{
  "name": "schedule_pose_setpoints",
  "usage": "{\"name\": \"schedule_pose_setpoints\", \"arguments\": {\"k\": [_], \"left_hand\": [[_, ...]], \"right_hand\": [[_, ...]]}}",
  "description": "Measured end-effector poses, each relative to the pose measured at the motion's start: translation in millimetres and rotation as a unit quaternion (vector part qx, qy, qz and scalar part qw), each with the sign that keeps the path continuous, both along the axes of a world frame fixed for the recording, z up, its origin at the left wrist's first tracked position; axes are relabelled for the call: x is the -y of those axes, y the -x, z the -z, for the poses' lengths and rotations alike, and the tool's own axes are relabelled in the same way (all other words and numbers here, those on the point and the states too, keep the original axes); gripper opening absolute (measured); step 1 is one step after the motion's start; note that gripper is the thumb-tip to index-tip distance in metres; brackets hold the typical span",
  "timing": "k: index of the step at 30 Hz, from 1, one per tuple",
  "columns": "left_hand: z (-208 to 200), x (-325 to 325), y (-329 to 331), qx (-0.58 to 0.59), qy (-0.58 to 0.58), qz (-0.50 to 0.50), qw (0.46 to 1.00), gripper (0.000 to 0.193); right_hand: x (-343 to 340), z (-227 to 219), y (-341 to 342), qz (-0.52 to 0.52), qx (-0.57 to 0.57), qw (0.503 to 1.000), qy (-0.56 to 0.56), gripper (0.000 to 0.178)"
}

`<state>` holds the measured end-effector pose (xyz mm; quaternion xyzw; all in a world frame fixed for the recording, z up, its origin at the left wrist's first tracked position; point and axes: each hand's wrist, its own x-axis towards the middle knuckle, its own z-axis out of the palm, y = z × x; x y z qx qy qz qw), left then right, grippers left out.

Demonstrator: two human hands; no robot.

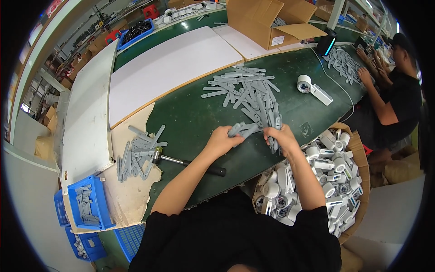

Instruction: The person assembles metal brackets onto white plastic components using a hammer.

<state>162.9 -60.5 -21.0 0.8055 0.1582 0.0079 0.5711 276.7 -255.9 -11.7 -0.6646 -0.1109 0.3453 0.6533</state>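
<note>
Both hands are over the green bench top [195,106], at the near end of a heap of flat grey plastic strips with rounded ends [247,86]. A few of these strips are gripped in my left hand [223,141], with their ends sticking out to the right. My right hand [282,137] is closed around a bunch of grey strips [270,119] that point away from me and down, next to the heap. A smaller pile of grey strips [138,152] lies at the left, beside a hammer with a black grip [192,164].
A carton of white handheld devices [324,174] stands at my right. One white device [315,89] lies on the bench. A blue bin [90,204] holding grey strips sits at the left edge. An open cardboard box [272,27] stands behind; a co-worker [389,95] sits at the right.
</note>
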Motion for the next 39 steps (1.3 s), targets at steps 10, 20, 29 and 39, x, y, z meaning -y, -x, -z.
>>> {"name": "schedule_pose_setpoints", "arguments": {"k": [10,20,29,39], "left_hand": [[-27.6,2.8,-15.7,-0.029,0.236,0.009,0.971,0.033],[4.3,2.6,-28.3,0.053,-0.345,0.066,0.935,0.05],[3.1,-30.0,-5.0,-0.011,-0.315,0.098,0.944,0.044],[-14.7,-32.5,6.2,-0.084,-0.281,0.088,0.952,0.038]], "right_hand": [[-22.2,-4.8,11.1,0.045,-0.074,0.988,-0.131,0.016],[7.9,-16.2,-10.1,0.088,-0.043,0.988,-0.123,0.025],[11.2,-12.9,-30.5,0.032,0.301,0.942,0.145,0.027],[-106.9,-0.9,-8.8,-0.06,0.431,0.826,0.358,0.045]]}}
